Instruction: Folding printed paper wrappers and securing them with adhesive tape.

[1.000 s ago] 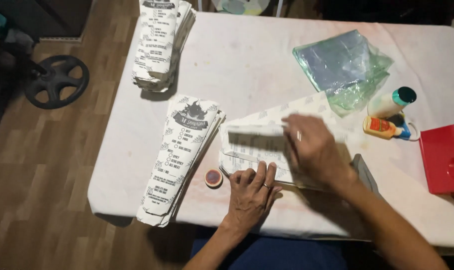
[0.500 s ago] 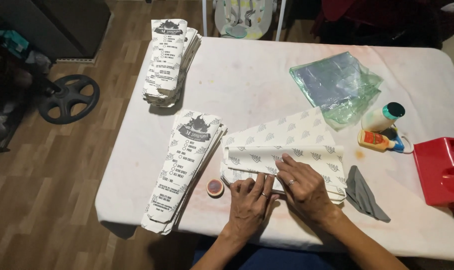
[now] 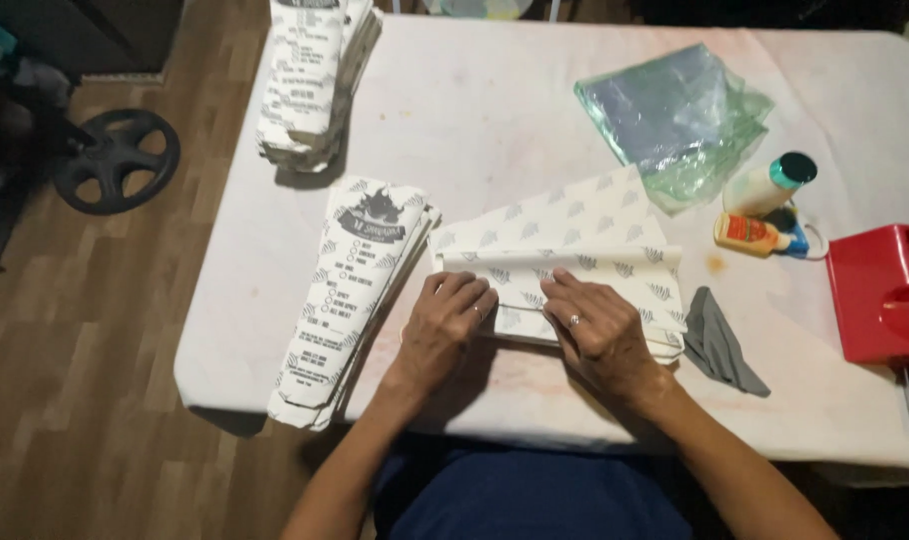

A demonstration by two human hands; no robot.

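Patterned paper sheet (image 3: 575, 262), partly folded, lies mid-table, long axis left to right, directly under our hands. Left hand (image 3: 445, 330) presses flat near its left end; right hand (image 3: 595, 330) presses flat at the middle, nearer its centre. Neither hand clamps anything. Two stacks of printed bags: near stack (image 3: 350, 300), far stack (image 3: 310, 80). One grey cloth (image 3: 720, 345); two bottles (image 3: 765, 210).

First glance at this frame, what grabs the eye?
Both hands, the left hand and the right hand, press flat on a patterned white paper sheet being folded at the table's near edge. Left of them lies a long stack of printed paper bags, with a second stack at the far left corner. At the right edge sits a bright red plastic holder, beside crumpled green-tinted plastic bags.
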